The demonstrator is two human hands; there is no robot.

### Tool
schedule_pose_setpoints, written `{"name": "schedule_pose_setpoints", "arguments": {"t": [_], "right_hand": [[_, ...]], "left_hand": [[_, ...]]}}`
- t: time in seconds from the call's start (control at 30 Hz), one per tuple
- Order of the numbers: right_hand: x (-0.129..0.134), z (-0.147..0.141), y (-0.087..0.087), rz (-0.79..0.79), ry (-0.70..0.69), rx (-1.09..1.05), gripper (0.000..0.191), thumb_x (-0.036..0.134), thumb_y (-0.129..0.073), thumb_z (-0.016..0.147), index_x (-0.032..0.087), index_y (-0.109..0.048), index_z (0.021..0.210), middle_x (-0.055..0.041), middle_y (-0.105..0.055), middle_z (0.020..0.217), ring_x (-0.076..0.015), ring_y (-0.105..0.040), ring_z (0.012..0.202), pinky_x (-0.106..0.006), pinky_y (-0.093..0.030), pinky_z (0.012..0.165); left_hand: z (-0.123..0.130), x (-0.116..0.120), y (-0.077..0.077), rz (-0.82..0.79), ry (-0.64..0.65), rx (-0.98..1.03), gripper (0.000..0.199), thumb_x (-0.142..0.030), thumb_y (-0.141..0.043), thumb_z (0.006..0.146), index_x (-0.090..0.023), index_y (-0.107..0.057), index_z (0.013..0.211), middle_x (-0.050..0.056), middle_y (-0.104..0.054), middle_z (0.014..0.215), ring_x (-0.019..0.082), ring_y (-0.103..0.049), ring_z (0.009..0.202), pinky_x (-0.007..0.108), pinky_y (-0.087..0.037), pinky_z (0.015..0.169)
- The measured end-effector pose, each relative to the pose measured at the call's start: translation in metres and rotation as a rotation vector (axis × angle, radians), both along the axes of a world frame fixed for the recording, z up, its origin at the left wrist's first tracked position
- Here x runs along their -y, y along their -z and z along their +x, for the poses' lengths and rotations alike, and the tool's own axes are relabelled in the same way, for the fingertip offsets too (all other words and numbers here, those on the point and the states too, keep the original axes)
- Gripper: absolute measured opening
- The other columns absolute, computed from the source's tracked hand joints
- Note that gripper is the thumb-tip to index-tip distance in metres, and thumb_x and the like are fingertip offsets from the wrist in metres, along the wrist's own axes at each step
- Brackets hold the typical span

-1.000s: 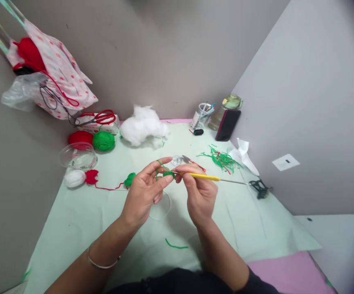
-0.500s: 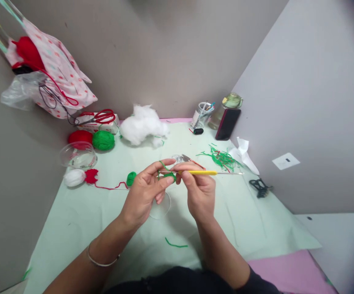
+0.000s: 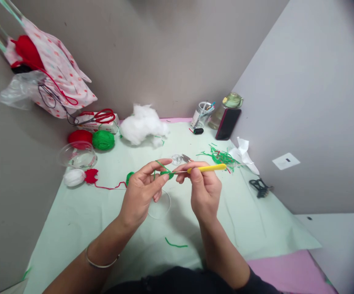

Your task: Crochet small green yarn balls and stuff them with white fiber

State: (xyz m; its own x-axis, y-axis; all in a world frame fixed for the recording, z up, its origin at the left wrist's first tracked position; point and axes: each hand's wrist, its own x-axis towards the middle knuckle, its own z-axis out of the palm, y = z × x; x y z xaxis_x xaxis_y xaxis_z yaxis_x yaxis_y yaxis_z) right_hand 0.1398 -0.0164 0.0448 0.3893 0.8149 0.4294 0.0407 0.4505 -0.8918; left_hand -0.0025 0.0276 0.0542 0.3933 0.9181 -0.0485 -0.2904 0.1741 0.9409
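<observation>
My left hand (image 3: 142, 190) pinches a small green crochet piece (image 3: 167, 175) between thumb and fingers, with green yarn looped over the raised index finger. In my right hand (image 3: 206, 190) is a crochet hook (image 3: 209, 168) with a yellow handle, held between thumb and fingers. The hook's thin metal shaft points left and its tip meets the right end of the green piece. Partly behind my left hand lies a small green yarn ball (image 3: 129, 178). A clear ring-shaped loop (image 3: 170, 203) rests on the table under my hands.
Behind lie white stuffing (image 3: 143, 124), green (image 3: 103, 140) and red (image 3: 80, 139) yarn balls, and red-handled scissors (image 3: 103, 116) on a packet. Green yarn scraps (image 3: 221, 158), a phone (image 3: 228, 124), a pen jar (image 3: 203, 114) and a black hair clip (image 3: 259, 188) are on the right.
My right hand has moved right with the crochet hook, drawing its shaft back from the green piece. My left hand has shifted slightly left, still gripping the piece.
</observation>
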Motion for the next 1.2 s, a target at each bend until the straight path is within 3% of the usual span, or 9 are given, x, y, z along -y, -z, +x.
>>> {"name": "schedule_pose_setpoints", "arguments": {"t": [0.2,0.3,0.43,0.57,0.7,0.83,0.97,1.07,1.2], "right_hand": [[0.003,-0.006,0.016,0.24,0.211,0.632,0.034,0.01,-0.056,0.096,0.029,-0.069,0.122,-0.0063,-0.075,0.099,-0.0203,-0.07,0.087,-0.036,-0.058,0.075],[0.001,-0.009,0.024,0.281,0.334,0.735,0.045,0.008,-0.064,0.092,0.034,-0.069,0.127,-0.0068,-0.074,0.105,-0.0216,-0.069,0.092,-0.036,-0.058,0.076],[0.0,-0.005,0.014,0.237,0.217,0.441,0.033,0.011,-0.057,0.096,0.032,-0.074,0.116,-0.0056,-0.073,0.098,-0.0203,-0.068,0.089,-0.037,-0.057,0.077],[-0.002,-0.001,0.002,0.09,0.042,0.027,0.02,0.027,-0.056,0.101,0.026,-0.075,0.099,-0.0037,-0.069,0.086,-0.0159,-0.062,0.068,-0.034,-0.053,0.064],[-0.004,-0.001,0.001,0.021,0.022,0.118,0.018,0.029,-0.059,0.099,0.028,-0.077,0.096,-0.0032,-0.073,0.089,-0.0168,-0.064,0.075,-0.033,-0.054,0.069],[-0.003,-0.001,0.002,0.059,0.015,0.164,0.017,0.026,-0.061,0.098,0.027,-0.078,0.096,-0.0038,-0.071,0.088,-0.0171,-0.064,0.077,-0.034,-0.053,0.07],[-0.006,0.004,0.002,0.026,-0.118,-0.12,0.016,0.032,-0.061,0.098,0.025,-0.076,0.094,-0.003,-0.069,0.085,-0.0149,-0.062,0.068,-0.031,-0.052,0.063],[-0.01,0.009,0.0,-0.061,-0.188,-0.34,0.019,0.037,-0.066,0.094,0.022,-0.073,0.085,-0.0005,-0.065,0.076,-0.012,-0.056,0.058,-0.028,-0.048,0.055],[-0.011,0.007,0.002,-0.089,-0.241,-0.369,0.02,0.041,-0.067,0.094,0.023,-0.073,0.085,-0.0004,-0.066,0.076,-0.0117,-0.055,0.059,-0.026,-0.046,0.056]], "left_hand": [[0.007,0.007,-0.005,0.044,-0.131,-0.061,0.035,-0.024,-0.082,0.079,-0.025,-0.075,0.113,-0.003,-0.059,0.086,0.001,-0.042,0.047,0.018,-0.037,0.043],[0.007,0.006,-0.006,-0.166,0.004,0.118,0.05,-0.025,-0.083,0.078,-0.024,-0.069,0.126,-0.008,-0.05,0.068,0.0,-0.03,0.042,0.014,-0.027,0.038],[0.002,-0.002,-0.006,-0.396,0.185,0.272,0.043,-0.022,-0.079,0.081,-0.016,-0.072,0.123,-0.012,-0.031,0.056,0.0,-0.013,0.042,0.011,-0.02,0.036],[-0.001,-0.005,-0.008,-0.309,0.133,0.248,0.035,-0.019,-0.079,0.081,-0.02,-0.075,0.115,-0.007,-0.049,0.072,-0.004,-0.021,0.04,0.011,-0.02,0.036],[0.002,0.0,-0.007,-0.198,0.119,0.139,0.034,-0.022,-0.08,0.082,-0.024,-0.076,0.116,-0.003,-0.058,0.086,-0.005,-0.03,0.043,0.012,-0.024,0.038],[0.003,0.0,-0.008,-0.198,0.098,0.139,0.041,-0.022,-0.081,0.081,-0.025,-0.073,0.121,-0.002,-0.06,0.087,-0.004,-0.031,0.043,0.012,-0.024,0.038],[-0.002,-0.005,-0.009,-0.314,0.24,0.209,0.046,-0.02,-0.078,0.083,-0.022,-0.071,0.128,-0.008,-0.045,0.064,-0.002,-0.02,0.041,0.011,-0.022,0.038],[-0.005,-0.007,-0.009,-0.372,0.345,0.268,0.04,-0.019,-0.077,0.083,-0.021,-0.075,0.123,-0.008,-0.043,0.065,-0.003,-0.017,0.042,0.01,-0.023,0.038],[-0.001,-0.004,-0.004,-0.268,0.265,0.236,0.038,-0.018,-0.081,0.079,-0.024,-0.076,0.117,-0.005,-0.054,0.08,-0.005,-0.027,0.042,0.009,-0.026,0.037]]}}
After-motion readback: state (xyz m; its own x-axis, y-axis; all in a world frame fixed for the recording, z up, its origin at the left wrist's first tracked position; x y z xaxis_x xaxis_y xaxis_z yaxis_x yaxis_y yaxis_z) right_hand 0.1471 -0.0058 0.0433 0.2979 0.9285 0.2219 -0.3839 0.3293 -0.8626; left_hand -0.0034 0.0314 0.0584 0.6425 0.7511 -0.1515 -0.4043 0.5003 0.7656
